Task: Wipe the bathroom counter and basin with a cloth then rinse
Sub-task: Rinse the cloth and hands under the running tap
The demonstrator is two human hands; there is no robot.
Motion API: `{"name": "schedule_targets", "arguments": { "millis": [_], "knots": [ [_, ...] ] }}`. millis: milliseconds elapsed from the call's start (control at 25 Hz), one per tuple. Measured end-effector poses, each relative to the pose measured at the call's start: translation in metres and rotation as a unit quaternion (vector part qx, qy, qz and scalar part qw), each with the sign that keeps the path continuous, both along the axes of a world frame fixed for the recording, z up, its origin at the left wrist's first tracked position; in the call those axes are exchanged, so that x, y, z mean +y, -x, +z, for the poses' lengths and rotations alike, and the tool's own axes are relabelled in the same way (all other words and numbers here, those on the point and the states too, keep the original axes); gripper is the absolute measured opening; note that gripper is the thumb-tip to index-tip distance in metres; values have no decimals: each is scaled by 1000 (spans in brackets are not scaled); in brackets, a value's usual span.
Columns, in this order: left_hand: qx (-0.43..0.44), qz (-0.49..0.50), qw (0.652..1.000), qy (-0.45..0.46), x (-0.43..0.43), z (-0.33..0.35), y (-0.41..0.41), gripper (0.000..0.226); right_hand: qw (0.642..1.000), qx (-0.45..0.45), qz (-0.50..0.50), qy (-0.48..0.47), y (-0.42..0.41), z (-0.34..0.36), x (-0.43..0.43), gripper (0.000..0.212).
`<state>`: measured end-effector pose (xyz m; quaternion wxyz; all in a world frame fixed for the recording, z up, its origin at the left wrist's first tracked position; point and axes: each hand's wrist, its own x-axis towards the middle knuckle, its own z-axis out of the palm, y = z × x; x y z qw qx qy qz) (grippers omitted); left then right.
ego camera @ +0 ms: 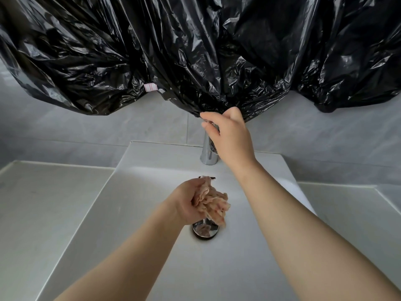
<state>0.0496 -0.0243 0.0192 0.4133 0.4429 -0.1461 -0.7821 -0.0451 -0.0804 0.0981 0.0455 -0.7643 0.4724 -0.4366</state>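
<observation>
l hand (187, 202) grips cloth (213, 203) above drain (205, 232), r hand (230, 137) grips back-edge tap (207, 153)

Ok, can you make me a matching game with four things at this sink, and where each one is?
Things:
1 cloth
2 tap
3 drain
4 black plastic

Places:
A hangs over the wall above
B bunched in the left hand
C shiny, at the bottom of the basin
D its top gripped by the right hand

Pairs: 1-B, 2-D, 3-C, 4-A
</observation>
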Motion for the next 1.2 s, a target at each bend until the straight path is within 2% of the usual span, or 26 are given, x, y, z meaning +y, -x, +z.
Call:
{"name": "schedule_targets", "arguments": {
  "millis": [200, 480, 560, 680, 800, 920, 1000, 1120, 1200],
  "knots": [
    [-9, 2, 1000, 19, -8, 3, -1, 58, 999, 53, -9, -4, -13, 29, -17, 25],
    [-13, -21, 999, 28, -8, -4, -1, 25, 997, -63, 12, -32, -9, 29, -25, 29],
    [-29, -33, 999, 20, -6, -10, 4, 24, 996, -74, 16, -42, -3, 23, -20, 33],
    [-16, 0, 1000, 11, 1, -10, 8, 23, 996, -72, -4, -55, 9, 7, -6, 36],
    [21, 9, 1000, 19, 1, -18, 5, 33, 988, -133, -45, -71, 22, -26, 16, 28],
    [46, 21, 998, 28, 2, -29, 4, 37, 952, -199, -98, -213, 28, -72, 38, 26],
    [44, 19, 997, 59, 5, -32, 2, 36, 913, -221, -79, -333, 23, -97, 48, 29],
    [0, 8, 993, 115, 14, -38, 4, 21, 814, -320, 8, -484, 16, -123, 59, 41],
    [-72, 15, 989, 125, 20, -46, 2, 17, 774, -335, -20, -537, 15, -136, 67, 38]
  ]
}}
